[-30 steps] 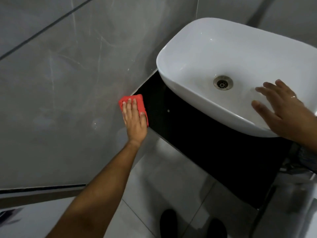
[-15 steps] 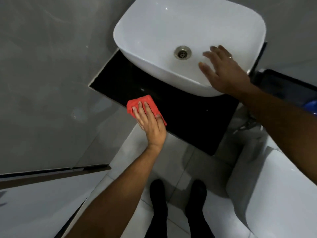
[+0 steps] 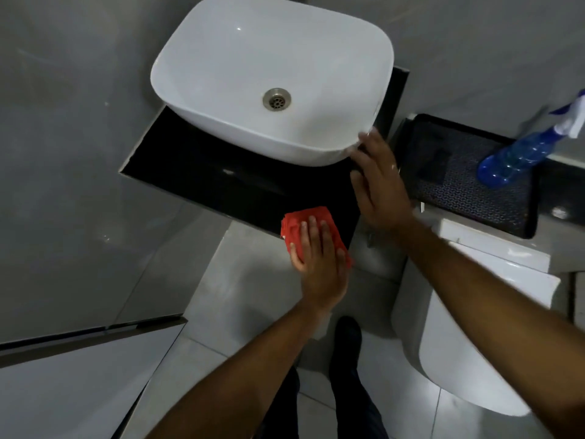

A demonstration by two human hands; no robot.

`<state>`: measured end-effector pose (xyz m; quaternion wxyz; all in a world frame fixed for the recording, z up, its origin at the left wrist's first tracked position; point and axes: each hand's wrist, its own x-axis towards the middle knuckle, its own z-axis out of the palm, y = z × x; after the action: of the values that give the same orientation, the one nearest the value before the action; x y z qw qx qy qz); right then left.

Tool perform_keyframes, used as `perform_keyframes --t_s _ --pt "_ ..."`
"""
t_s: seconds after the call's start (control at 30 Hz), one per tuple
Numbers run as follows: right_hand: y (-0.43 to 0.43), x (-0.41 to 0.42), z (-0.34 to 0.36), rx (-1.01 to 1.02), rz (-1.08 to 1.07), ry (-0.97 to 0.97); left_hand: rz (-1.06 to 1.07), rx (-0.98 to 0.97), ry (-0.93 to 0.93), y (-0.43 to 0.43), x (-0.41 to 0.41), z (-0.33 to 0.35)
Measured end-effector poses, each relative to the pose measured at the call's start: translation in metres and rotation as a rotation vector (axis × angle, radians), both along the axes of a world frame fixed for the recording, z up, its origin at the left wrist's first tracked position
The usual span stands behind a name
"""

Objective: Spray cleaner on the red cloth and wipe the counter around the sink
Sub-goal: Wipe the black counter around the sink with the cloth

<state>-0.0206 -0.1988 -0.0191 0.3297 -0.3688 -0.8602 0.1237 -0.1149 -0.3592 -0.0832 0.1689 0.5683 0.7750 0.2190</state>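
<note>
A white basin sink (image 3: 332,58) stands on a black counter (image 3: 202,172). My left hand (image 3: 319,261) lies flat on the folded red cloth (image 3: 296,226), pressing it onto the counter's front edge near the right corner. My right hand (image 3: 380,188) rests with fingers spread at the counter's right end, its fingertips touching the sink's front right corner. A blue spray bottle (image 3: 519,153) stands to the right on a dark tray (image 3: 459,191), away from both hands.
Grey tiled walls (image 3: 69,153) close in on the left and behind the sink. A white toilet (image 3: 468,343) sits at the lower right under the tray. My dark shoes (image 3: 346,343) stand on the light floor tiles below the counter.
My left hand has slid the red cloth from the counter's left end along the front edge to the right. My right hand moved off the basin rim to the sink's front right corner.
</note>
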Motion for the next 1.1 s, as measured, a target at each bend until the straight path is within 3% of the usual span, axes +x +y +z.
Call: perform_keyframes --t_s 0.17,0.3,0.37,0.53,0.7,0.8,0.97,1.1 --pt "-0.076 -0.002 -0.063 0.028 0.018 -0.174 -0.281 0.094 -0.137 -0.005 -0.089 0.036" --pt "-0.105 -0.046 -0.079 0.095 0.155 -0.394 -0.195 0.298 -0.006 0.045 -0.143 0.078" --pt "-0.108 -0.062 -0.084 0.129 0.125 -0.513 -0.198 0.389 0.065 0.083 -0.149 0.099" --pt "-0.107 -0.068 -0.103 0.171 -0.022 -0.598 -0.422 0.353 0.252 0.176 -0.124 0.128" --pt "-0.116 -0.045 -0.119 0.175 -0.166 -0.415 -0.550 0.088 0.370 0.218 -0.115 0.122" --pt "-0.123 -0.023 -0.118 0.119 -0.225 -0.277 -0.570 0.061 0.369 0.218 -0.112 0.122" --pt "-0.115 -0.045 -0.090 -0.527 -0.548 0.187 -0.615 0.053 0.392 0.216 -0.110 0.120" --pt "-0.083 -0.046 -0.081 -0.692 -0.629 0.305 -0.625 0.039 0.357 0.219 -0.108 0.119"
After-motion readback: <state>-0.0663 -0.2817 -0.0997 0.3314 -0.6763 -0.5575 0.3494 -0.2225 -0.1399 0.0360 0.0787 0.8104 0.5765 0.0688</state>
